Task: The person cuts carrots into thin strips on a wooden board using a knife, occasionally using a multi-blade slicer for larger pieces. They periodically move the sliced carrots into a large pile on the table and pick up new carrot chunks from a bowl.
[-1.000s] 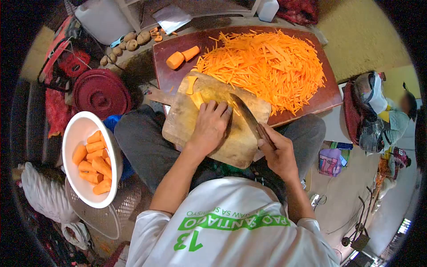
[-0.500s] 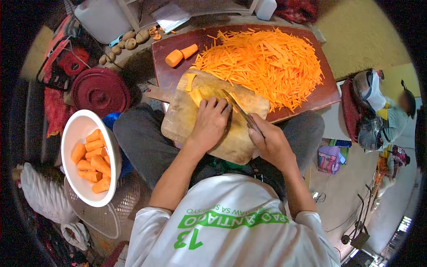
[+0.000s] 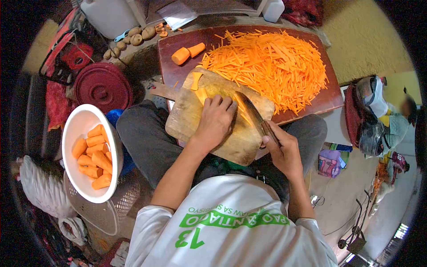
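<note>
A wooden chopping board (image 3: 187, 118) rests across my lap, its far edge over the red table. My left hand (image 3: 216, 119) presses down on it with curled fingers, over a piece of carrot that they mostly hide. Thin orange carrot strips (image 3: 244, 116) show just right of those fingers, beside the blade. In my right hand (image 3: 283, 149) is the handle of a kitchen knife (image 3: 252, 112), its blade angled up and left over the board. Flat carrot slices (image 3: 201, 94) lie at the board's upper left.
A large heap of carrot strips (image 3: 275, 66) covers much of the red table (image 3: 173, 78). Two peeled carrot pieces (image 3: 180, 56) sit at its left. More peeled carrots fill part of a white basin (image 3: 71, 133) on my left. Potatoes (image 3: 135, 39) lie beyond; a maroon lid (image 3: 100, 89) is nearby.
The knife has shifted right, away from my left fingers, and its blade is turned so more of its flat shows. The whole view has moved slightly. My left hand stays on the board.
</note>
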Demonstrator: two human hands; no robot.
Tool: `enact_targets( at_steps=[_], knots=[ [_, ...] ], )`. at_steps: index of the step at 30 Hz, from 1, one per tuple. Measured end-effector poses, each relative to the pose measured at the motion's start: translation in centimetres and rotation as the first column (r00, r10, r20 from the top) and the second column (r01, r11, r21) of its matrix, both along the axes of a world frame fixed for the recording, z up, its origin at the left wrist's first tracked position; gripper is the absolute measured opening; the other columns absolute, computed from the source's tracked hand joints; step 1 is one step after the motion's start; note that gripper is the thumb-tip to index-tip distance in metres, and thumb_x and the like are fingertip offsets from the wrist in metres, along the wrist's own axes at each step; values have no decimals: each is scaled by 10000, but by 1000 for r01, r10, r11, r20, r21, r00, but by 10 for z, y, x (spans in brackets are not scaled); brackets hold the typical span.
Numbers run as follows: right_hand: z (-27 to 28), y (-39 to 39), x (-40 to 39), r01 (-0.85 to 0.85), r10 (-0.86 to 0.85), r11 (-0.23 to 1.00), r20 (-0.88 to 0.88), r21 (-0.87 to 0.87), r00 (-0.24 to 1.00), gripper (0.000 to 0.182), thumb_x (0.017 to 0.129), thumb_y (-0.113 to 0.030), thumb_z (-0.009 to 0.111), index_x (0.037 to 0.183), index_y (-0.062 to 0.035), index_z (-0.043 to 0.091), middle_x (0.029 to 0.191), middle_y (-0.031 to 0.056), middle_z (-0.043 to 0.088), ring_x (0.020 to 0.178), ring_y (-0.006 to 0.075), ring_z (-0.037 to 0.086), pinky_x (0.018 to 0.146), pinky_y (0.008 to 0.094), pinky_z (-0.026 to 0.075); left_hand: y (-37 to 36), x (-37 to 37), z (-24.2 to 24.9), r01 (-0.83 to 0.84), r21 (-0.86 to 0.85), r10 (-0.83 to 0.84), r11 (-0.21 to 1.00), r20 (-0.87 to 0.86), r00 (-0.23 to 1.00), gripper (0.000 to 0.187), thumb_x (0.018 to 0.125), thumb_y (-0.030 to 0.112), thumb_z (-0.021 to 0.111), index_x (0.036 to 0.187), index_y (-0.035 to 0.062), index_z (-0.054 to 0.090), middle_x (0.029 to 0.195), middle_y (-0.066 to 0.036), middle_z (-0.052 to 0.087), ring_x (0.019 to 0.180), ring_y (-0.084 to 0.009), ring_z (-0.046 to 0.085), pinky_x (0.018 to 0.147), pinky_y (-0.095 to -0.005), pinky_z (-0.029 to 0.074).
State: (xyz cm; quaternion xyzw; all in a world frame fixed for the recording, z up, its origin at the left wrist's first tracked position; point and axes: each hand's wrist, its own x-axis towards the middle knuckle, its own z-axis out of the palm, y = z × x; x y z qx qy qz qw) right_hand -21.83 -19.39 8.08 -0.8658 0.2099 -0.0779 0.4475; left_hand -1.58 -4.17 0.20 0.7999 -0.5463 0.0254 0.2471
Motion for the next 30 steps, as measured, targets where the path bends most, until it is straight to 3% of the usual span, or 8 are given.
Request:
enact_targets(
  at_steps=[3,9,12,16,19,22,27,30],
  knots=[
    [2,2,0,13,-13,1000,-22,18,1000,413,1030,-75,683,1432,4,635,1220,251,757,1114,389,767,948,421,584,0,1,0,1,41,-1,999,0,1000,620,713,65,812,1320,23,694,1290,-162,636,1170,-367,570,1014,-480,472],
    [8,-1,-11,13,-14,1000,32,27,999,424,1002,-18,698,1424,7,656,1262,246,765,1150,330,776,967,386,582,5,11,0,-45,-289,6,956,-135,991,430,759,-1,781,1186,19,733,1197,-189,677,1085,-412,626,984,-501,516],
    [8,-6,-14,-118,117,991,19,60,993,452,977,-5,725,1425,3,664,1273,245,766,1169,330,773,976,377,584,9,18,6,-145,-364,94,920,-154,984,321,824,0,773,1143,9,735,1135,-195,689,1032,-428,641,959,-510,533],
    [-8,-22,-2,-172,172,985,-18,-15,985,500,959,-49,762,1446,0,659,1256,240,773,1121,331,781,980,389,594,16,31,17,-244,-130,240,961,-45,970,296,877,73,797,1165,31,742,1215,-188,668,1122,-418,622,974,-521,520],
    [-9,-45,19,-59,59,998,-75,-1,995,479,973,-129,766,1427,-1,681,1246,234,783,1096,304,784,985,391,590,20,39,10,-275,-173,274,946,-28,961,342,852,148,833,1166,47,741,1206,-155,639,1143,-377,595,1046,-574,434],
    [-25,-80,35,-9,11,995,19,-97,1000,457,987,-188,767,1390,20,705,1242,198,803,1122,238,772,1012,372,579,28,46,16,-291,-125,289,948,-36,957,402,838,193,868,1203,68,754,1255,-166,635,1189,-385,596,1141,-566,410],
    [16,-79,36,43,-35,995,86,-85,996,456,982,-169,776,1389,25,707,1249,203,802,1154,215,764,1016,372,576,41,53,24,-216,2,216,976,-61,975,442,821,183,892,1226,65,763,1283,-168,666,1229,-424,607,1097,-543,479],
    [19,-70,27,10,17,956,88,-294,996,448,974,-161,775,1388,-1,715,1250,214,791,1137,300,782,998,401,592,41,57,19,-179,-28,171,983,-182,968,443,817,139,886,1233,55,760,1272,-175,672,1220,-430,620,1114,-541,482]
  ],
)
